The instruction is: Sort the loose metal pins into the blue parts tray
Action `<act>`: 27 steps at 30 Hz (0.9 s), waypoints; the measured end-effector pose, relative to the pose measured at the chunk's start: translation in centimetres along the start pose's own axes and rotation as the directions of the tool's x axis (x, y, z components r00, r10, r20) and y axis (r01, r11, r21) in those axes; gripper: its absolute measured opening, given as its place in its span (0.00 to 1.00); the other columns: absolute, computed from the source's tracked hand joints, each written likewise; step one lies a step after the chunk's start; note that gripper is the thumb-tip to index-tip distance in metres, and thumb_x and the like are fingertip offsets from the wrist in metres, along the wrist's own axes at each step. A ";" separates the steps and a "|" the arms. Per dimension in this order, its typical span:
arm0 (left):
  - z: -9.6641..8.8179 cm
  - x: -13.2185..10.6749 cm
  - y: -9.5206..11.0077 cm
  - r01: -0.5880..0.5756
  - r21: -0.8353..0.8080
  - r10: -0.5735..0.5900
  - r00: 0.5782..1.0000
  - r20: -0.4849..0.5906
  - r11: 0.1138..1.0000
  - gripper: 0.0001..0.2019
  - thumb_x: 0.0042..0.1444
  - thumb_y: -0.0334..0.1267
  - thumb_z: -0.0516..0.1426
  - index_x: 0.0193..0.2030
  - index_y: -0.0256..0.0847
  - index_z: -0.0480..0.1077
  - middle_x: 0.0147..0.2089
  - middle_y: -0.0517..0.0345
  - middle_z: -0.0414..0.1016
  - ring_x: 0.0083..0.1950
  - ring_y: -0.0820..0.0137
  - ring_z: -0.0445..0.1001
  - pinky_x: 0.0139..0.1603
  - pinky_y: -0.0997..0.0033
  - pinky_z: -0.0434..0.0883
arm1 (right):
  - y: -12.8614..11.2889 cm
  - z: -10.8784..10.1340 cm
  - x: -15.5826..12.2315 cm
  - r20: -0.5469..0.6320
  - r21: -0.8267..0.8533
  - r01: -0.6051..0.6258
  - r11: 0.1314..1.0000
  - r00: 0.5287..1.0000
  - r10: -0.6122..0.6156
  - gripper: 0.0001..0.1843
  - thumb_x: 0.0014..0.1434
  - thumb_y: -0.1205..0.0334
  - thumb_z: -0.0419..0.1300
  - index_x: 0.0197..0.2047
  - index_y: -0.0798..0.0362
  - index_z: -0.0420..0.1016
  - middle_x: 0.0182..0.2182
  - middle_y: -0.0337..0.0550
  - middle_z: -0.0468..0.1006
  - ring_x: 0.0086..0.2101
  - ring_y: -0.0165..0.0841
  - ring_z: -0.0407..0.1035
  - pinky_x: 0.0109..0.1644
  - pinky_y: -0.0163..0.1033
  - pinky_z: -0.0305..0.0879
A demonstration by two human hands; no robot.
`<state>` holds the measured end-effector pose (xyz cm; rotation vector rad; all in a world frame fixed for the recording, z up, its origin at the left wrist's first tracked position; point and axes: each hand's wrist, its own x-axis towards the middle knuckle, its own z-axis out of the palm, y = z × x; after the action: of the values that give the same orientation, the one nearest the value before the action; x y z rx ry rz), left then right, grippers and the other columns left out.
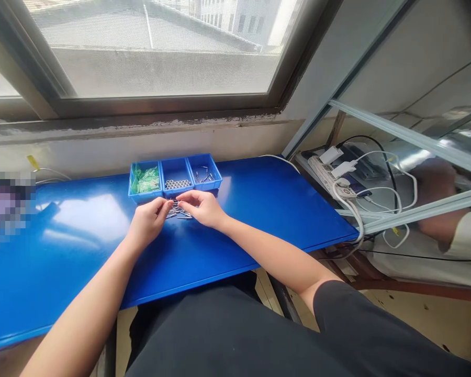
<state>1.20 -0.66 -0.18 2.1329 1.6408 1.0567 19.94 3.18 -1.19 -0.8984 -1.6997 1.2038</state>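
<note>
"Head view: what is the table [255, 209] like?"

"Smooth, glossy and blue, with window light glaring off its left part. Toward the wall stand three blue bins [213, 185] side by side, box-shaped and open-topped."

"And their contents?"

"The left one holds crinkled, translucent green packets [148, 181]. The middle one has shiny metal rings [178, 184], round and hollow, packed close like honeycomb. A few thin, dark pins [211, 177] lie scattered in the right one."

"Where are the rods?"

"The slim, bright metal rods [185, 215] lie in a loose pile on the table, just in front of the middle bin, partly hidden by the person's hands."

"How are those hands posed?"

"The left hand [148, 219] is angled inward, its thumb and forefinger brought together over the pile. The right hand [204, 208] faces it, wrist raised, forefinger arched and thumb below. The fingertips almost meet."

"Do they grip a rod?"

"One cannot tell; whatever sits between the fingertips is too small to make out."

"And the arms?"

"Both are bare at the forearm and slant inward; the right elbow is bent beside a matte black sleeve [349, 314]."
</note>
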 end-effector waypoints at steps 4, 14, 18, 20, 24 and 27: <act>0.0 0.0 0.1 -0.014 -0.028 0.014 1.000 0.000 1.000 0.18 0.63 0.49 0.51 0.32 0.39 0.72 0.23 0.60 0.71 0.24 0.74 0.64 0.27 0.75 0.62 | -0.4 -0.1 -0.1 -0.008 -0.071 0.037 0.997 0.999 -0.037 0.14 0.57 0.55 0.64 0.41 0.54 0.81 0.39 0.45 0.82 0.37 0.32 0.76 0.40 0.36 0.72; -0.1 -0.3 0.4 -0.063 -0.142 0.067 0.997 0.024 0.988 0.15 0.62 0.46 0.54 0.46 0.40 0.75 0.22 0.65 0.65 0.22 0.76 0.60 0.26 0.76 0.62 | -0.6 -0.3 0.0 -0.012 -0.112 0.069 0.991 0.997 -0.071 0.14 0.60 0.54 0.61 0.41 0.54 0.81 0.40 0.45 0.82 0.38 0.32 0.75 0.41 0.36 0.71; 0.0 -0.2 0.3 -0.085 -0.160 0.094 0.994 0.047 0.983 0.16 0.62 0.46 0.55 0.50 0.41 0.75 0.21 0.66 0.63 0.21 0.77 0.59 0.26 0.77 0.63 | -0.5 -0.2 -0.1 -0.037 -0.127 0.059 0.990 0.997 -0.064 0.12 0.58 0.55 0.62 0.38 0.54 0.81 0.38 0.45 0.82 0.38 0.33 0.75 0.41 0.36 0.71; 0.0 -0.2 0.3 -0.096 -0.153 0.104 0.993 0.048 0.984 0.16 0.62 0.46 0.56 0.50 0.41 0.75 0.21 0.67 0.63 0.21 0.77 0.59 0.25 0.77 0.62 | -0.4 -0.2 0.0 -0.040 -0.103 0.034 0.994 0.998 -0.038 0.13 0.57 0.54 0.63 0.37 0.55 0.81 0.37 0.46 0.82 0.37 0.33 0.75 0.41 0.36 0.71; 0.2 -0.2 0.2 -0.122 -0.122 0.126 0.992 0.026 0.985 0.15 0.61 0.47 0.58 0.50 0.42 0.75 0.21 0.68 0.63 0.21 0.78 0.59 0.25 0.79 0.62 | -0.2 -0.1 0.1 -0.002 0.023 -0.033 0.999 0.999 0.033 0.15 0.56 0.53 0.64 0.36 0.57 0.81 0.36 0.46 0.82 0.36 0.32 0.75 0.40 0.36 0.71; 0.3 -0.2 0.2 -0.127 -0.105 0.126 0.992 -0.016 0.986 0.14 0.62 0.47 0.57 0.47 0.42 0.75 0.21 0.68 0.63 0.21 0.79 0.58 0.25 0.79 0.62 | -0.1 -0.1 0.3 0.039 0.104 -0.084 0.991 0.996 0.080 0.16 0.54 0.52 0.65 0.37 0.58 0.81 0.35 0.47 0.82 0.35 0.32 0.75 0.40 0.36 0.70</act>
<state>1.48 -0.83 -0.33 2.1900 1.4347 1.1649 19.94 3.51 -1.04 -0.8954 -1.6234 1.3581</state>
